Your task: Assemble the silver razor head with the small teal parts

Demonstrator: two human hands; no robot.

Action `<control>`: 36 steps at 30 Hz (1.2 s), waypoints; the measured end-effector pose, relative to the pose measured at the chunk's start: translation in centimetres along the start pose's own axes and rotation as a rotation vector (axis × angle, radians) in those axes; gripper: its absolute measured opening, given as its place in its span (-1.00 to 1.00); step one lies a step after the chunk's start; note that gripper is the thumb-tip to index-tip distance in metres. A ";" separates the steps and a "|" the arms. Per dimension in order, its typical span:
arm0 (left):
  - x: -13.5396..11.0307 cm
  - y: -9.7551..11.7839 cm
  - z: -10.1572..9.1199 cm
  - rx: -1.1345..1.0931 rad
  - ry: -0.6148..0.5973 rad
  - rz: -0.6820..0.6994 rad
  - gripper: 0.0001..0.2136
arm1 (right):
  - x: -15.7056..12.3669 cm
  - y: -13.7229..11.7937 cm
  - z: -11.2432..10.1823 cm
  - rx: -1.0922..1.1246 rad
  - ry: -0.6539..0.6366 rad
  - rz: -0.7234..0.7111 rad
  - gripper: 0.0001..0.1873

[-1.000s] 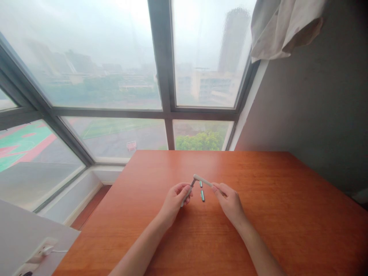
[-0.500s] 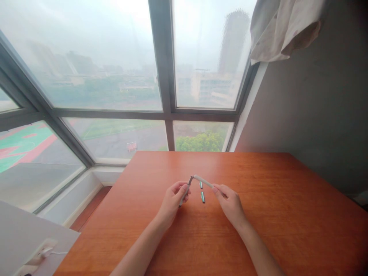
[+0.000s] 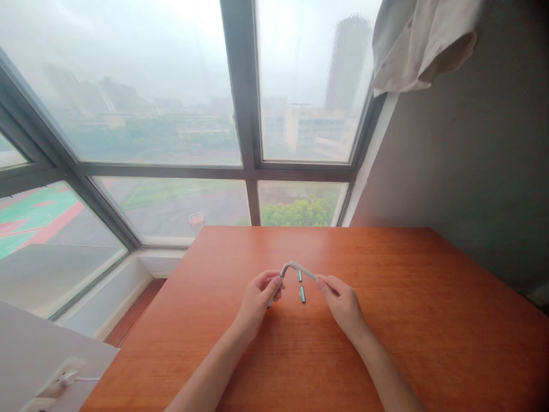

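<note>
My left hand [image 3: 262, 293] is closed round a slim grey rod [image 3: 282, 272] and my right hand [image 3: 342, 297] pinches a pale rod [image 3: 304, 271], both raised over the wooden table [image 3: 386, 349], their far ends meeting or nearly so. If either grip slackened or I pulled too hard, I think a rod could slip and knock the far green piece [image 3: 299, 277] or near green piece [image 3: 302, 294] lying between my hands. My fingers cover much of both rods, and I cannot tell whether they are joined.
</note>
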State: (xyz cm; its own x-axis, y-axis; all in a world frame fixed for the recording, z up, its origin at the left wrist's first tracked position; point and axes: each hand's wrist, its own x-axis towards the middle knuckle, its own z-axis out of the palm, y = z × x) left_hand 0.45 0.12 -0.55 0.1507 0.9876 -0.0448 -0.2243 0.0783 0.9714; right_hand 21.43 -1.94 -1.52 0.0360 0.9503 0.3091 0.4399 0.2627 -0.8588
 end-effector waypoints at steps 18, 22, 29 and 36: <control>0.2 -0.1 -0.4 0.076 0.048 0.092 -0.77 | -0.1 -0.3 -0.1 0.128 -0.039 0.050 -0.60; 0.1 0.0 -0.5 0.068 0.034 0.099 -0.78 | -0.1 0.0 0.1 0.144 -0.034 0.080 -0.60; 0.1 0.0 -0.5 0.073 0.027 0.102 -0.79 | 0.1 0.1 0.0 0.180 -0.009 0.122 -0.59; 0.0 0.1 -0.4 0.080 0.017 0.100 -0.78 | 0.0 0.2 0.1 0.114 -0.003 0.077 -0.59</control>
State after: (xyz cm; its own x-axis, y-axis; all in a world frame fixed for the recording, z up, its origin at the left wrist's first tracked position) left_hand 0.00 0.17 -0.54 0.1148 0.9921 0.0502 -0.1595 -0.0315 0.9867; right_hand 21.46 -1.86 -1.73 0.0634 0.9689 0.2392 0.3310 0.2057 -0.9209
